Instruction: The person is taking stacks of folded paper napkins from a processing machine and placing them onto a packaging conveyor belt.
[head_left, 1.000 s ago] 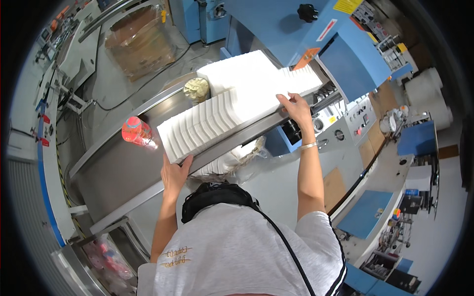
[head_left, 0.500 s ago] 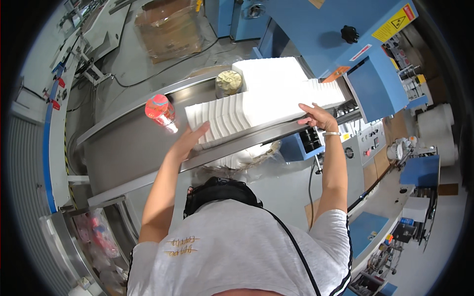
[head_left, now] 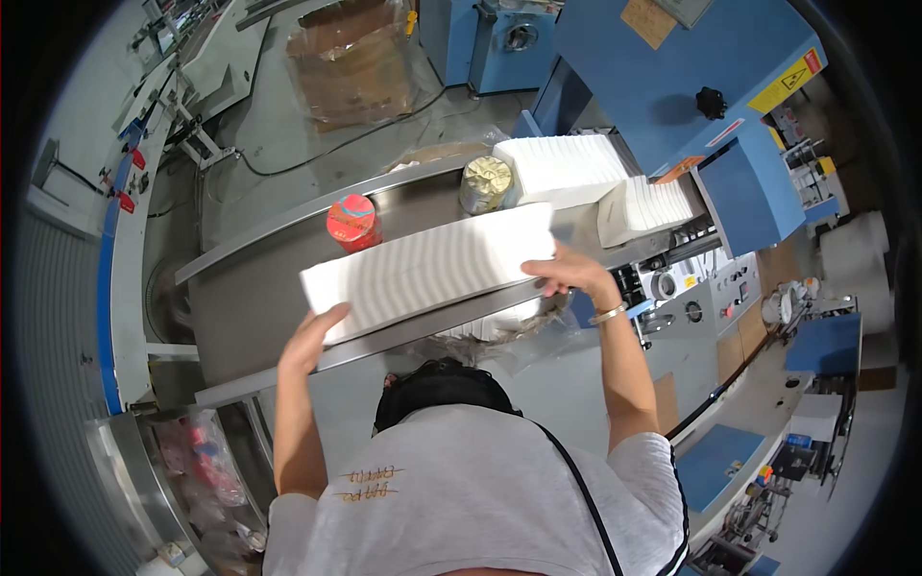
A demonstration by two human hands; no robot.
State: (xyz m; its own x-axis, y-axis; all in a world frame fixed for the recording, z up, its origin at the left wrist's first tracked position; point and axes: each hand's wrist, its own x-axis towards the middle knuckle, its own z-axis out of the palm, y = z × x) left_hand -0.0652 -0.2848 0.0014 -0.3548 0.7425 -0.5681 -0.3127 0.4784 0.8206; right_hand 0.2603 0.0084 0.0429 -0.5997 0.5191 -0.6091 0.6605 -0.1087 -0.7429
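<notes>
While a big blue machine (head_left: 615, 72) fills the far right, a long metal trough (head_left: 245, 322) runs from its side toward the left, slanting nearer as it goes. Beyond the trough, on the floor at the far left, stands an open cardboard box (head_left: 351, 82) with clear plastic about it.

A long row of white, thin-layered pieces (head_left: 423, 274) lies lengthwise along the near side of the trough, between the two hands; whether its underside touches the metal, I cannot tell. A wide white stack (head_left: 557, 171) sits at the far right of the trough, and a shorter white stack (head_left: 643, 209) is on its near right, both well apart from the row's right end.

The left hand (head_left: 309, 343) grips the row's left end, thumb on top. The right hand (head_left: 574, 274) holds the right end, fingers bent against the near corner.

Just beyond the row is a red-topped cylinder (head_left: 352, 223); farther right, beside the wide stack, stands a gold-topped cylinder (head_left: 487, 182). Smallest are the black knob (head_left: 711, 103) on the machine and a bracelet (head_left: 608, 314) around the right wrist.
</notes>
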